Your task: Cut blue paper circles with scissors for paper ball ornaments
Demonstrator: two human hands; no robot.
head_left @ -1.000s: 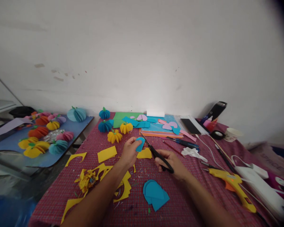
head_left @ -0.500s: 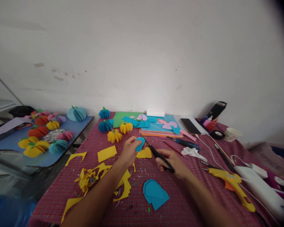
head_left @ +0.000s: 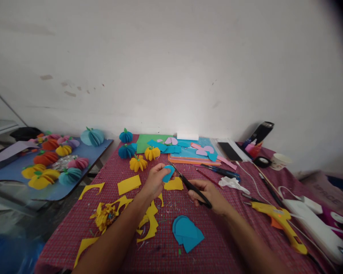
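My left hand (head_left: 157, 178) pinches a small blue paper piece (head_left: 168, 174) with a rounded edge, held above the table. Black-handled scissors (head_left: 194, 189) are in my right hand (head_left: 207, 195), their blades pointing up and left, close to the paper's right edge. Whether the blades touch the paper I cannot tell. Below the hands lies a small stack of blue paper cutouts (head_left: 187, 233). Yellow paper rectangles (head_left: 129, 185) rest left of my left hand, and another yellow piece (head_left: 174, 184) lies behind the scissors. Yellow offcuts (head_left: 150, 228) are scattered beside my left forearm.
Yellow paper pumpkins (head_left: 138, 163) and blue ones (head_left: 127, 151) stand at the back left. More pumpkins cover a blue side table (head_left: 103, 152). On the right are a yellow glue gun (head_left: 282, 224), a white power strip (head_left: 317, 232), a paper cup (head_left: 279, 161) and a phone (head_left: 230, 151).
Almost nothing differs. Both hands keep nearly the same place, with the blue paper and the scissors still in them; the view has shifted very slightly.
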